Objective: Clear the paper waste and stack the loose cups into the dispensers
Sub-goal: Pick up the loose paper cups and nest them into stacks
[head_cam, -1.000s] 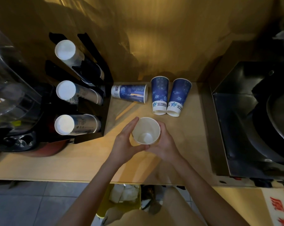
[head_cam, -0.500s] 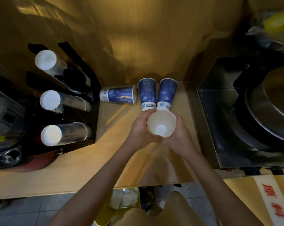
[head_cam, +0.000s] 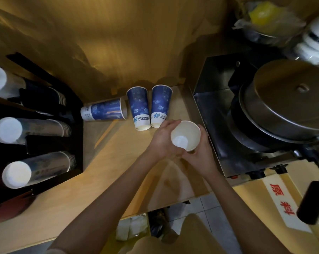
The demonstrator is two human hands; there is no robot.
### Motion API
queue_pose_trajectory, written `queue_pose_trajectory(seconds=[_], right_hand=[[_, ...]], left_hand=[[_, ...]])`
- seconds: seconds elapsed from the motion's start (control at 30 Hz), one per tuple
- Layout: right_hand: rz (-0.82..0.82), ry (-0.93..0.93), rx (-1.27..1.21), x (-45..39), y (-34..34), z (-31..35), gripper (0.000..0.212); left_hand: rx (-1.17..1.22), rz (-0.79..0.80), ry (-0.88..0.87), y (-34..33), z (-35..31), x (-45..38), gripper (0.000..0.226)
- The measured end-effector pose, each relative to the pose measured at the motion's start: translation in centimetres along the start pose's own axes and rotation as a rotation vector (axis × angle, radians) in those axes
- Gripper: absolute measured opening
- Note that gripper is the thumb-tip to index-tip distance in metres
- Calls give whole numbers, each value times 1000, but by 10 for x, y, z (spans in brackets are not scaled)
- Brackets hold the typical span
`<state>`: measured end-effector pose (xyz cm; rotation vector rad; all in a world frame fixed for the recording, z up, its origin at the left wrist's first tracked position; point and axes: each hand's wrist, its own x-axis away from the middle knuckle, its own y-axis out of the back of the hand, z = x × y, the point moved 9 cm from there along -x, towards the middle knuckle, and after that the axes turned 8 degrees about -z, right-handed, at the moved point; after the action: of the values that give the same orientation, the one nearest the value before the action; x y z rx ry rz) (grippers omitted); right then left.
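Both hands hold one open cup above the counter, with three loose cups yet to be gathered.

Taking the held cup point(head_cam: 185, 135) as landmark: far to its left stands the black dispenser rack point(head_cam: 76, 143) with three tubes of stacked cups. Nearer left, one blue cup point(head_cam: 103, 112) lies on its side and two blue cups point(head_cam: 139, 107) stand upside down. The left hand point(head_cam: 162, 140) and right hand point(head_cam: 199, 154) are both curled around the held cup, mouth up. I judge the next move is nesting the loose cups together. Under it is a pale wooden counter point(head_cam: 109, 162); to the right, a steel machine point(head_cam: 265, 116).
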<state>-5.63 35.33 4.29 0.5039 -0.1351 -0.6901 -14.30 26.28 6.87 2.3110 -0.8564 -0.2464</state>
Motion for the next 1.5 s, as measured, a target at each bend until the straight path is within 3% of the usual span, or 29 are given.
queue_pose_trajectory(seconds=[0.3, 0.43, 0.6, 0.67, 0.83, 1.0, 1.17, 1.3, 1.4, 1.5], right_hand=[[113, -21, 80, -10, -4, -4, 104], [184, -1, 315, -14, 3, 4, 108], [267, 137, 497, -22, 13, 42, 79], [284, 184, 528, -34, 15, 61, 61], [181, 346, 660, -77, -3, 102, 33], [234, 471, 945, -121, -59, 98, 40], [315, 226, 980, -151, -99, 53, 68], [343, -92, 825, -167, -115, 18, 86], [307, -326, 644, -172, -120, 0, 83], [379, -457, 460, -168, -133, -11, 62]], left_hand=[[-45, 38, 7, -5, 1, -8, 94], [-50, 15, -3, -6, -2, -9, 94], [-47, 58, -26, -4, -2, -5, 93], [-98, 69, -42, 7, -2, -7, 82], [-542, -288, -102, 72, -4, -24, 34], [-716, -305, -58, 89, 28, -68, 43], [-743, -227, 101, 85, 84, -102, 67], [-559, -167, 263, 72, 117, -115, 91], [-383, -140, 415, 61, 135, -116, 98], [-234, -159, 515, 52, 147, -113, 103]])
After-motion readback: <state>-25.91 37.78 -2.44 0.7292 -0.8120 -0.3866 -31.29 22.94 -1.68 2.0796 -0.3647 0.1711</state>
